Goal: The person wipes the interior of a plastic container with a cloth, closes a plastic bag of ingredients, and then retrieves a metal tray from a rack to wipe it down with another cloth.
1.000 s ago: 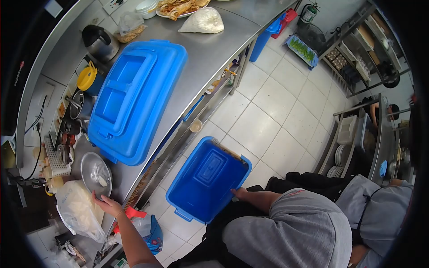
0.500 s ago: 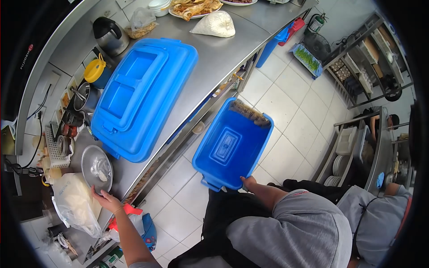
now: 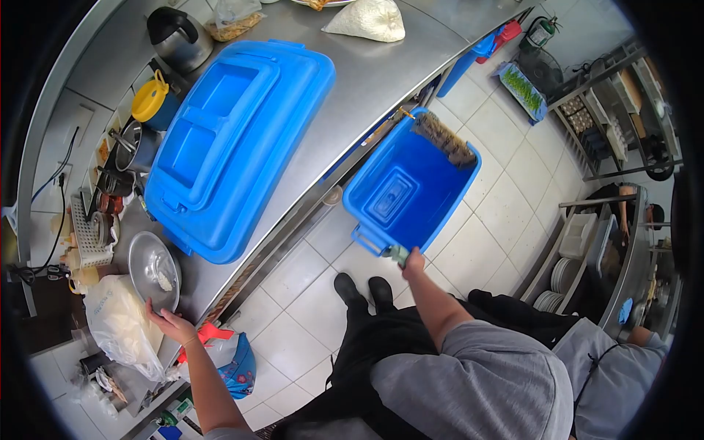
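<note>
My left hand (image 3: pixel 173 323) is at the counter's front edge, palm up and fingers apart. Its fingertips reach the near rim of a metal bowl (image 3: pixel 137 258), which holds a little white powder. Beside it lies a white plastic bag (image 3: pixel 117 323) with pale contents. My right hand (image 3: pixel 413 264) is closed on a small green-grey thing (image 3: pixel 397 254) of unclear kind, at the near rim of a blue plastic bin (image 3: pixel 440 227). A mottled brown, bristly strip (image 3: pixel 444 139) shows at the bin's far end. A large blue lid (image 3: pixel 286 125) rests on the counter.
On the steel counter (image 3: pixel 381 73) stand a kettle (image 3: pixel 178 40), a yellow-lidded jug (image 3: pixel 150 99) and a bag of white powder (image 3: pixel 367 20). Shelves with plates (image 3: pixel 561 275) are at right, near another person in grey (image 3: pixel 616 367). Below the counter edge hangs a blue bag (image 3: pixel 238 370).
The bin appears farther up and right. My right hand has shifted up from its rim, and the green-grey thing now shows there. My left hand stays by the bowl. My view has shifted; boots now show.
</note>
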### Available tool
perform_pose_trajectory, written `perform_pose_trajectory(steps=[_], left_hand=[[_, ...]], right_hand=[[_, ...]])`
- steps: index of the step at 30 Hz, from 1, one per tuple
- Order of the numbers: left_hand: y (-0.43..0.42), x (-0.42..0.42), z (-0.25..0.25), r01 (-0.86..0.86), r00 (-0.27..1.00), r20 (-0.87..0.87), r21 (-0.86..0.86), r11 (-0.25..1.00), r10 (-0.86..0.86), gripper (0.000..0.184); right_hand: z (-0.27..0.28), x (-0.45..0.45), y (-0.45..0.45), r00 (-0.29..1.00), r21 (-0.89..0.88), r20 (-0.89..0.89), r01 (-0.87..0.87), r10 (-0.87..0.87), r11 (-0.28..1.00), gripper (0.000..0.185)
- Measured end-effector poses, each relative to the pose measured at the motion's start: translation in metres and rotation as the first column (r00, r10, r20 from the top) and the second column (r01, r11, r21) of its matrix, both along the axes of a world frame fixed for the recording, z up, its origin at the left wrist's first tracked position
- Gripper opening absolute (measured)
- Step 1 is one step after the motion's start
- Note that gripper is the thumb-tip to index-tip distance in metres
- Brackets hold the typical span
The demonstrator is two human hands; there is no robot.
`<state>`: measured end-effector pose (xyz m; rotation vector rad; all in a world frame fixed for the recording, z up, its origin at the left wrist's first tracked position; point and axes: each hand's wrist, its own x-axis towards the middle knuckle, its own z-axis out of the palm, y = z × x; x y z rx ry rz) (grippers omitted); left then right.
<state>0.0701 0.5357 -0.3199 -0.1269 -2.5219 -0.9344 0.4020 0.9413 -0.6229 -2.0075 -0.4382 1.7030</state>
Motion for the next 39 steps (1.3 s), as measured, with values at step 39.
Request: perform_pose_trajectory(steps=[39], left_hand=[[0.228,0.091,0.051,-0.667,0.738,0.300,0.458,0.588,0.604,0.038]], right_hand=[[0.005,0.123,0.630,0.591,0.310,0.801,-0.552,0.100,0.774,0.068]])
